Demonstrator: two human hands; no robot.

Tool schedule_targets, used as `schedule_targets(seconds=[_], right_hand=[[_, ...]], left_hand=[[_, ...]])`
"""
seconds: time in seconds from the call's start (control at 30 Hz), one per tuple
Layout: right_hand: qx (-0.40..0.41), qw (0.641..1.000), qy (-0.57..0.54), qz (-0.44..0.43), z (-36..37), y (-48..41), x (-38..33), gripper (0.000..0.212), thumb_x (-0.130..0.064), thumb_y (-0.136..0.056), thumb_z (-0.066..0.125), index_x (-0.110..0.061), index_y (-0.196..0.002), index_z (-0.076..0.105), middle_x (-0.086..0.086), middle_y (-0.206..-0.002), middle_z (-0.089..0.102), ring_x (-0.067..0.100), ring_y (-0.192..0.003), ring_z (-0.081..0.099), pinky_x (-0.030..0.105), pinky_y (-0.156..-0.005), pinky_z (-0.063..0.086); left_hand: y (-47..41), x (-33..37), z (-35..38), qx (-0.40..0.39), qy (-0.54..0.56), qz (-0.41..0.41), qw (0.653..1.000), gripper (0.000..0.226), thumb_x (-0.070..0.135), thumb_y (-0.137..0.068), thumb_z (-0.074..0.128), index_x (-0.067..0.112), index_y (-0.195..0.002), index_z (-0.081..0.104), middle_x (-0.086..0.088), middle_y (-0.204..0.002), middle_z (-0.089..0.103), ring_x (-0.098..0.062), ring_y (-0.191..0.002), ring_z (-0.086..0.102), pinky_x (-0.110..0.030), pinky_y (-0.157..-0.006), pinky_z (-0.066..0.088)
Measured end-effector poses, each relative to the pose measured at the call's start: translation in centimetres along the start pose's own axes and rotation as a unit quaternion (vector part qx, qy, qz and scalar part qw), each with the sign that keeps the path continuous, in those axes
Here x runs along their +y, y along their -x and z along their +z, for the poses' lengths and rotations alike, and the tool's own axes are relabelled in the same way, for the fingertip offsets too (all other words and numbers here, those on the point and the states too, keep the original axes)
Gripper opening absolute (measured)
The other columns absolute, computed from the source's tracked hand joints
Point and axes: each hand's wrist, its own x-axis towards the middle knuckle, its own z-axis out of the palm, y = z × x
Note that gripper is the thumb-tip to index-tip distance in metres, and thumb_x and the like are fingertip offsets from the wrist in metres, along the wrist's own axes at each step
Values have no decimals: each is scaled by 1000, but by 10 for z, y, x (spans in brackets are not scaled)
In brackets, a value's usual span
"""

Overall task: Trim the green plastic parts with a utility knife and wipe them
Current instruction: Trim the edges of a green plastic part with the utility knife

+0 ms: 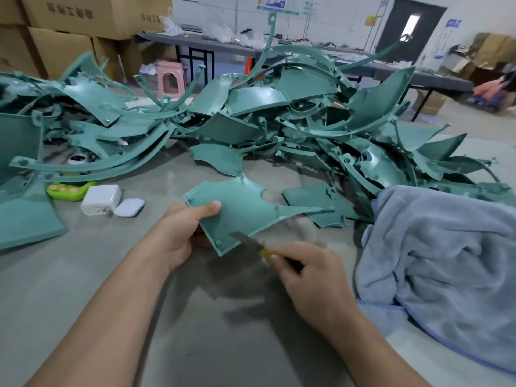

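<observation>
A: We get soft, even indoor light; the grey surface carries a pale sheen and a diffuse shadow at its middle.
B: We see motion blur on the right hand (its fingers smear around the knife), while the green part beside it is crisp.
A: Our brightest spot is the door pane, blown out white.
B: And our wide lens bends the edges: the boxes lean, the far right corner smears.

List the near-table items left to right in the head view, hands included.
green toy, white charger, white earbud case, left hand, green part, right hand, blue towel
</observation>
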Motion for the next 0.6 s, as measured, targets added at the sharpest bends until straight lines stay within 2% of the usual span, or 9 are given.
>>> schedule_targets(seconds=[0.03,0.13,0.2,0.27,0.37,0.43,0.5,0.57,0.6], right_hand=[[-7,1000,23,-1,3,-3,3,14,-32,-91,68,-20,-91,75,-10,-77,69,10,-69,61,25,-60,46],[91,991,50,90,-8,-20,20,15,-28,-92,72,-18,-81,76,-7,-65,66,14,-65,58,29,-59,44],[125,983,16,134,-20,-23,28,13,-26,-91,74,-22,-80,79,-16,-60,65,10,-68,61,22,-59,43],[96,989,-37,106,-21,-18,22,10,-28,-90,75,-29,-81,78,-19,-63,66,6,-66,61,20,-57,43],[-1,998,-24,53,-9,-9,9,6,-43,-88,65,-42,-91,71,-20,-66,65,6,-61,57,21,-52,40],[24,996,38,79,-9,-16,20,18,-43,-90,62,-26,-86,68,-9,-63,62,13,-61,53,27,-53,38],[86,979,97,159,-21,-23,34,38,-35,-94,64,-12,-65,57,-2,-54,55,16,-53,46,27,-50,34],[138,966,94,197,-29,-24,40,45,-29,-96,64,-12,-57,50,-4,-51,53,14,-51,44,25,-50,33],[139,972,70,177,-29,-21,38,41,-28,-96,65,-13,-59,54,-6,-53,55,13,-53,47,25,-51,34]], left_hand=[[-1,-1,-1,1,0,2,1000,13,7,-93,68,8,-106,72,-8,-90,79,-22,-71,76,-35,-65,61],[-3,-2,-5,5,16,11,1000,12,6,-95,65,13,-103,71,-3,-90,80,-17,-73,77,-31,-63,62],[-4,-4,-4,5,6,16,1000,14,7,-95,65,15,-104,71,-1,-90,80,-16,-72,76,-32,-66,62],[-5,-5,-2,-5,-1,15,1000,14,7,-95,65,16,-104,71,-2,-91,80,-17,-72,77,-31,-62,63],[-4,-7,-2,-13,1,8,1000,15,7,-95,64,15,-105,72,-4,-94,80,-18,-74,77,-27,-54,60],[-6,-6,-5,-5,6,8,1000,16,6,-95,64,15,-105,72,-4,-94,80,-17,-75,77,-28,-53,60],[-7,-5,-8,-1,12,9,1000,16,7,-95,64,15,-106,71,-3,-94,80,-16,-75,77,-28,-53,59],[-8,-4,-10,-2,11,7,1000,17,8,-95,64,16,-109,71,-2,-97,80,-15,-77,77,-29,-54,59],[-8,-3,-11,-3,11,5,1000,18,9,-95,64,16,-110,71,-3,-99,80,-16,-78,77,-29,-54,60]])
